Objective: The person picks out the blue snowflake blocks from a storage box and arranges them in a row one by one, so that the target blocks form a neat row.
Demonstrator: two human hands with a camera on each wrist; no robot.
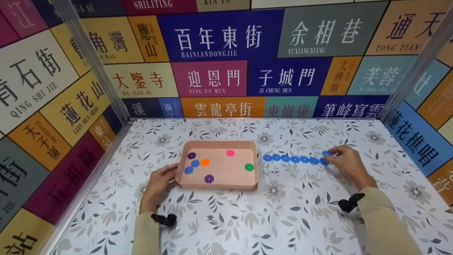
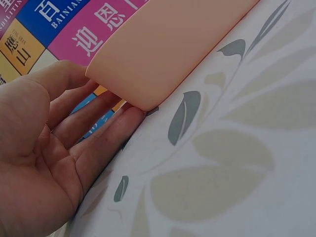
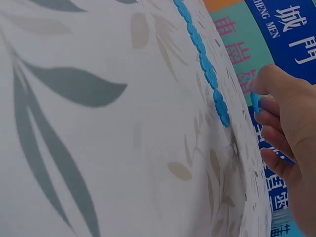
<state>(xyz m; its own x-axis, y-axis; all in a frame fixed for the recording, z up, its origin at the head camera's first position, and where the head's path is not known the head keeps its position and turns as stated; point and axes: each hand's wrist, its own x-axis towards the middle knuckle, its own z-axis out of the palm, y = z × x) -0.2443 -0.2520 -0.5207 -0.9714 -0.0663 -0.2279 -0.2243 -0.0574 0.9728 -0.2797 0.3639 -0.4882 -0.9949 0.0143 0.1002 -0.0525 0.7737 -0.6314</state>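
A shallow peach tray (image 1: 219, 183) holds several small flower-shaped plastic discs, among them a green disc (image 1: 249, 167), an orange disc (image 1: 205, 162) and a pink disc (image 1: 230, 153). My left hand (image 1: 160, 182) rests its fingers against the tray's left end; in the left wrist view the fingers touch the tray's corner. A row of blue discs (image 1: 295, 159) stretches rightward from beside the tray. At the row's right end my right hand (image 1: 348, 164) pinches a blue disc (image 3: 255, 101) between thumb and fingers. In the right wrist view this disc is apart from the row.
The table is covered with a white leaf-patterned cloth (image 1: 254, 219). Walls with coloured street-name panels (image 1: 212, 78) stand behind it and at both sides. Clear upright strips (image 1: 410, 71) mark the wall corners. A black camera mount (image 1: 351, 203) sits at the right wrist.
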